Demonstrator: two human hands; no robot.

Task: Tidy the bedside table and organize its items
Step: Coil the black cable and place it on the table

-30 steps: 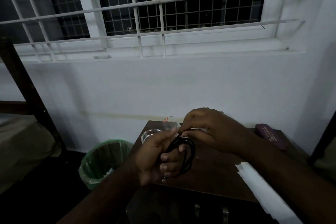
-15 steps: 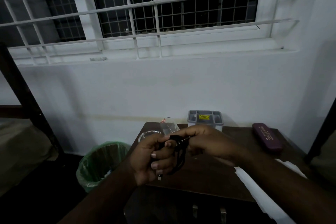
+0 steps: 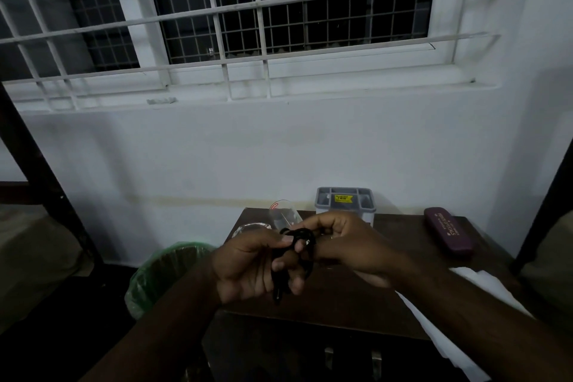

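Dark wooden bedside table (image 3: 356, 298) under barred window (image 3: 248, 18), left hand (image 3: 248, 267) and right hand (image 3: 350, 245) gripping coiled black cable (image 3: 299, 237)

**Bare forearms, a ring on the right hand**

Two arms enter from the near edge, one at the lower left and one at the lower right, both bare along all that shows; no sleeve, cuff, watch or strap covers either forearm or wrist. The left hand (image 3: 248, 263) wears nothing, and its short, pale fingernails catch the dim light. The right hand (image 3: 347, 245) has a small pale glint on one finger, seemingly a thin ring; the low light hides its detail.
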